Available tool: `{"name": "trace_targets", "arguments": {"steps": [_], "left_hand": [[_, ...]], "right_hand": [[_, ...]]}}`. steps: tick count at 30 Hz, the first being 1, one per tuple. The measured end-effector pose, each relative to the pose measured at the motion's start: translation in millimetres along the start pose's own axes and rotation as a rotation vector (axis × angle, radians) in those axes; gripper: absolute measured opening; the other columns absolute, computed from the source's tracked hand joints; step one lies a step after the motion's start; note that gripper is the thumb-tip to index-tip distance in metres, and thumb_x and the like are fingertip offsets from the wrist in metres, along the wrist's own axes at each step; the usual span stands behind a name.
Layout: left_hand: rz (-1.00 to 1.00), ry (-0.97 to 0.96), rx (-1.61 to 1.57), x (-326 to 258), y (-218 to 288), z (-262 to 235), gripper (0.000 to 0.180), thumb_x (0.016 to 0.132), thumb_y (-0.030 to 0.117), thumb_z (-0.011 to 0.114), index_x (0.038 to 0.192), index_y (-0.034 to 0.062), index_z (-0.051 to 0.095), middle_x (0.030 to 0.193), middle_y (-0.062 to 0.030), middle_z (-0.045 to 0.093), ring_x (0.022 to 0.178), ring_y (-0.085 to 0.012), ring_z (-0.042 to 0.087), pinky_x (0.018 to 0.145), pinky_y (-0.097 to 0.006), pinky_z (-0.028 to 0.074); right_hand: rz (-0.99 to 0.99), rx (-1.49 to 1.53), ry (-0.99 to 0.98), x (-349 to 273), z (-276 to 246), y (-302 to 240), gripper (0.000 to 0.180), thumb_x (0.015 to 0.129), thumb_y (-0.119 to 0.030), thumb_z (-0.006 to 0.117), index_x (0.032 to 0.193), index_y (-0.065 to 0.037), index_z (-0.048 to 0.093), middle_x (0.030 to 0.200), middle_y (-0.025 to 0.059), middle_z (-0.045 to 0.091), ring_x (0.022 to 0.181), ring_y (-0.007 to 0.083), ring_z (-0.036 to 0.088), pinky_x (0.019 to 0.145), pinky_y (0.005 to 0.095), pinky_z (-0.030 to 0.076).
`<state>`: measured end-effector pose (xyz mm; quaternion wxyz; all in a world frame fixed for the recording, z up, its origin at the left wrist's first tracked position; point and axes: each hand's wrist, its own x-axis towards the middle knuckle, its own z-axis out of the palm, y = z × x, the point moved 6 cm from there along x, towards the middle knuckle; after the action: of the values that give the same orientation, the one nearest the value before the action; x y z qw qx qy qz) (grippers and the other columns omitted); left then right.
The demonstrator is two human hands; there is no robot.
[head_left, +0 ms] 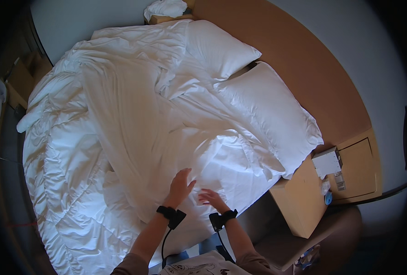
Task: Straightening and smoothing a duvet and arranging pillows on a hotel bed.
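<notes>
A rumpled white duvet [66, 160] covers most of the bed, with a looser white sheet [125, 105] bunched in folds across its middle. Over the near edge of the bedding, my left hand [179, 185] has its fingers stretched out and holds nothing. My right hand [211, 198] is just beside it, fingers spread, also with nothing in it. Whether either one touches the cloth below, I cannot tell. Two white pillows lie at the headboard side: a near pillow [272, 112] and a far pillow [222, 46].
An orange-brown headboard [295, 55] runs along the right. A wooden nightstand [299, 201] stands at the near right, bearing a white box [327, 162] and a blue round item [328, 198]. Beside it is a brown chair [322, 238]. White cloth [165, 8] sits on the far nightstand.
</notes>
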<state>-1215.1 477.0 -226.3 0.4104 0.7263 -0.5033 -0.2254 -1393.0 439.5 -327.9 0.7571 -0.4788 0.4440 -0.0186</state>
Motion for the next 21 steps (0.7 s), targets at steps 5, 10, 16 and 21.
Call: {"name": "trace_targets", "arguments": {"steps": [5, 10, 16, 21], "left_hand": [[0.205, 0.215, 0.348, 83.3, 29.0, 44.9, 0.060, 0.074, 0.019, 0.066, 0.126, 0.0051, 0.037, 0.119, -0.0181, 0.049, 0.113, -0.0321, 0.044, 0.094, -0.042, 0.035], [-0.392, -0.226, 0.478, 166.2, -17.8, 124.2, 0.048, 0.071, 0.022, 0.065, 0.114, 0.0096, 0.047, 0.095, -0.0119, 0.059, 0.089, -0.0290, 0.058, 0.077, -0.040, 0.043], [-0.115, 0.376, 0.530, 193.6, 112.7, 25.6, 0.032, 0.065, 0.012, 0.064, 0.095, 0.0104, 0.053, 0.077, -0.0102, 0.059, 0.077, -0.0286, 0.058, 0.068, -0.037, 0.044], [-0.061, 0.199, 0.346, 153.3, 222.8, 65.5, 0.030, 0.066, 0.011, 0.063, 0.095, 0.0101, 0.052, 0.077, -0.0114, 0.059, 0.076, -0.0287, 0.057, 0.068, -0.039, 0.044]], "right_hand": [[-0.098, 0.583, 0.842, -40.4, -245.3, 13.8, 0.089, 0.074, -0.050, 0.062, 0.136, -0.023, 0.003, 0.122, 0.0277, 0.037, 0.077, 0.0376, 0.061, 0.061, 0.0438, 0.054], [-0.085, 0.485, 0.791, 0.7, -377.5, -26.1, 0.076, 0.074, -0.017, 0.063, 0.136, -0.009, 0.018, 0.113, 0.0166, 0.049, 0.088, 0.0357, 0.056, 0.067, 0.0470, 0.052], [-0.745, -0.345, 0.252, 24.5, -333.7, -353.0, 0.050, 0.065, 0.007, 0.047, 0.114, -0.003, 0.054, 0.112, 0.0080, 0.055, 0.110, 0.0209, 0.047, 0.097, 0.0290, 0.032], [-0.855, -0.152, 0.533, -45.9, -380.5, -495.5, 0.046, 0.078, -0.006, 0.053, 0.123, -0.012, 0.045, 0.096, 0.0061, 0.054, 0.087, 0.0153, 0.053, 0.063, 0.0341, 0.051]]}}
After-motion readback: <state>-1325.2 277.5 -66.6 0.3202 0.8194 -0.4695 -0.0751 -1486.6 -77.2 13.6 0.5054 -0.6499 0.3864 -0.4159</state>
